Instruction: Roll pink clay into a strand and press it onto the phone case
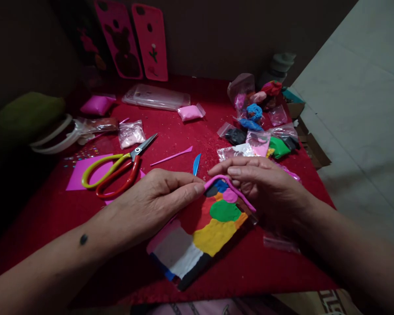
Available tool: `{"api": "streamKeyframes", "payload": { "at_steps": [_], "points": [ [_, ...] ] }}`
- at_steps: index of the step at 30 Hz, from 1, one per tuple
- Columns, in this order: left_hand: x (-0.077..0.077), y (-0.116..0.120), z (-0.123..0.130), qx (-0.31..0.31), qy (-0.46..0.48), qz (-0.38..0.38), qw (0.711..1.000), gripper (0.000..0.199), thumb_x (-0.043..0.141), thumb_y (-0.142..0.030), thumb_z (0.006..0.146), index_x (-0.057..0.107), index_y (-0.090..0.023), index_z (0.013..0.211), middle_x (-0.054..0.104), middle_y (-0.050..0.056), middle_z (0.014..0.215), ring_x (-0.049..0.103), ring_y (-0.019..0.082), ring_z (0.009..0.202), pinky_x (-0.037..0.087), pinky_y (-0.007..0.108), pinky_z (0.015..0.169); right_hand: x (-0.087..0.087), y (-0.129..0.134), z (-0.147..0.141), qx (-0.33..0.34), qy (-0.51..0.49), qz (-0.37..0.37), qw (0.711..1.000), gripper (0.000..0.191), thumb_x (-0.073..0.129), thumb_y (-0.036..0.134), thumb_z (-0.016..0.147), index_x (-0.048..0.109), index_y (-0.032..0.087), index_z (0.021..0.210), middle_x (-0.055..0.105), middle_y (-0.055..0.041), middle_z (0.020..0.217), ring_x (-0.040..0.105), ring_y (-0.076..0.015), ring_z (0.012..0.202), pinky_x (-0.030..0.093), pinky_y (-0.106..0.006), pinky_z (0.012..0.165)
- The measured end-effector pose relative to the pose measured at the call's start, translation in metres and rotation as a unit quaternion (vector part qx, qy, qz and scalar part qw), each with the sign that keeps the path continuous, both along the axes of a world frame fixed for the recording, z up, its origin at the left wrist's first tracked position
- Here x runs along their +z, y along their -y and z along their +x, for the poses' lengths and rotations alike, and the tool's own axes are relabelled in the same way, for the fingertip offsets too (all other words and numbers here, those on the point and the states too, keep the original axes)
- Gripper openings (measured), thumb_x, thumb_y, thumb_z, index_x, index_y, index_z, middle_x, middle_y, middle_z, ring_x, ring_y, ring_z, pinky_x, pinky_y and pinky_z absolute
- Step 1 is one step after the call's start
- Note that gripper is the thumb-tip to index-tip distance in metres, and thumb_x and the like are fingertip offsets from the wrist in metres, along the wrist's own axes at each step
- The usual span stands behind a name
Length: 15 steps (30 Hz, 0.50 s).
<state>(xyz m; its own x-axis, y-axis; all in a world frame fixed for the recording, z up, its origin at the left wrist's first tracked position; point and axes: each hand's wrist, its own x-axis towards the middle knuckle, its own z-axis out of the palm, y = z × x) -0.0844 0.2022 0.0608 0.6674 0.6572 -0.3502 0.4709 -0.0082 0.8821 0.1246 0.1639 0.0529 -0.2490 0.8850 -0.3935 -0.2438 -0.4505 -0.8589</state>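
Note:
A flat phone-case-shaped piece [216, 236], covered in patches of yellow, white, green, red, black and blue clay, is held tilted above the red cloth. Along its upper edge runs a pink clay roll [243, 195], whose right part hangs down over the corner. My left hand [170, 192] pinches the piece and the end of the roll between thumb and fingers at the upper left edge. Behind the upper right corner, my right hand [259, 175] has its fingers bent together against the pink roll; the fingertips are partly hidden.
Yellow-and-red-handled scissors [118, 173] lie on the red cloth [174, 131] at left, by a pink stick tool [172, 156] and a blue blade [197, 164]. Clay bags [277, 147] crowd the right. Two pink phone cases [151, 43] stand at the back.

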Motion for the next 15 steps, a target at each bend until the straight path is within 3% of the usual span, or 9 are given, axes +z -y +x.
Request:
{"api": "streamKeyframes", "payload": {
  "at_steps": [3,8,15],
  "points": [
    [0.002,-0.001,0.003,-0.009,-0.009,0.002,1.0,0.037,0.049,-0.047,0.09,0.069,-0.018,0.079,0.061,-0.001,0.069,0.051,0.012,0.062,0.041,0.019,0.055,0.001,0.0,-0.001,0.011,0.069,0.061,0.996,0.018,0.072,0.027,0.075,0.072,0.021,0.092,0.065,0.0011,0.074,0.055,-0.0084,0.059,0.044,-0.019,0.054],
    [0.004,0.0,0.007,-0.021,-0.023,0.02,0.999,0.041,0.044,-0.047,0.092,0.067,-0.017,0.076,0.055,-0.002,0.065,0.046,0.01,0.058,0.037,0.019,0.051,-0.003,0.002,-0.009,0.016,0.142,0.143,0.979,0.014,0.075,0.029,0.074,0.07,0.017,0.079,0.06,0.0024,0.068,0.051,-0.0066,0.058,0.038,-0.018,0.052],
    [-0.004,0.008,0.009,0.03,-0.004,0.193,0.981,0.022,0.066,-0.037,0.082,0.07,-0.02,0.095,0.069,-0.003,0.078,0.059,0.011,0.067,0.041,0.019,0.057,-0.01,0.006,-0.012,-0.004,0.116,0.136,0.984,0.009,0.073,0.023,0.077,0.068,0.016,0.079,0.062,0.0037,0.07,0.052,-0.0043,0.061,0.04,-0.015,0.055]
  ]
}}
